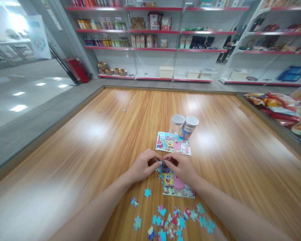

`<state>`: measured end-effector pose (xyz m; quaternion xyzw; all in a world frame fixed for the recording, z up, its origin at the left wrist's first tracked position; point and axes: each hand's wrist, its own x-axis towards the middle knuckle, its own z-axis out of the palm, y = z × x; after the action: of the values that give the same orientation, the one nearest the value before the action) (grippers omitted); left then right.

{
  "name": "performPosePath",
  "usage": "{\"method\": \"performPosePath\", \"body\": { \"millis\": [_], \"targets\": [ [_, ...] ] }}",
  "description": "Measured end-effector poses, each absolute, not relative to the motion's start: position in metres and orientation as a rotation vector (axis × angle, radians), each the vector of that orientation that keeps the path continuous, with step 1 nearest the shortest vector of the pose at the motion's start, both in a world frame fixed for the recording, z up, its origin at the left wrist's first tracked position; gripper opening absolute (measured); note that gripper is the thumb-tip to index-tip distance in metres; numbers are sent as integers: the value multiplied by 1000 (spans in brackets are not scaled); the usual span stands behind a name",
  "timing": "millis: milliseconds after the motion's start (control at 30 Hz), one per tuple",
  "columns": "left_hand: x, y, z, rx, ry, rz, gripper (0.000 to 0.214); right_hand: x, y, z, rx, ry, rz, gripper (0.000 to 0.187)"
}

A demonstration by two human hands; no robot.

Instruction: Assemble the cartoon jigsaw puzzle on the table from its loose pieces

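A partly assembled jigsaw puzzle (178,184) with a yellow square cartoon character and a pink figure lies flat on the wooden table. At its upper left edge, my left hand (146,164) has thumb and index finger pinched on small blue puzzle pieces. Opposite it, my right hand (181,167) pinches at the same spot, its fingertips nearly meeting the left ones and its palm covering the puzzle's upper right. Fingers hide the exact pieces held. Just beyond is a printed reference picture (174,144). Loose jigsaw pieces (157,220) lie scattered nearer me, with a single blue piece (147,192) off to the left.
Two clear jars with silver lids, a left jar (177,122) and a printed right jar (189,126), stand at the picture's far edge. A tiny metallic object (124,110) rests farther back. Snack packets (276,107) fill the right side. Stocked shelves (153,31) line the back.
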<state>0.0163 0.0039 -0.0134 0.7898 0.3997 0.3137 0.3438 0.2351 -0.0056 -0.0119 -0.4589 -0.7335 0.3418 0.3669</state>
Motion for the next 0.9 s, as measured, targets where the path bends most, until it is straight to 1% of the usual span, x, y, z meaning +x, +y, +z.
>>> {"method": "performPosePath", "body": {
  "millis": [133,267,367,533,900],
  "targets": [
    [19,4,-16,2017,1053,828,11,235,-5,-14,-1166,-1887,883,13],
    [18,6,-14,1951,950,915,25,235,-5,-17,-1150,-1897,873,27],
    [15,7,-15,1903,992,990,30,235,-6,-19,-1148,-1930,835,31],
    [12,11,-22,1812,1114,1062,18,235,-6,-18,-1121,-2022,760,34],
    [-1,16,-14,2018,1074,851,9,236,-6,-17,-1127,-2055,723,33]
  ]
}}
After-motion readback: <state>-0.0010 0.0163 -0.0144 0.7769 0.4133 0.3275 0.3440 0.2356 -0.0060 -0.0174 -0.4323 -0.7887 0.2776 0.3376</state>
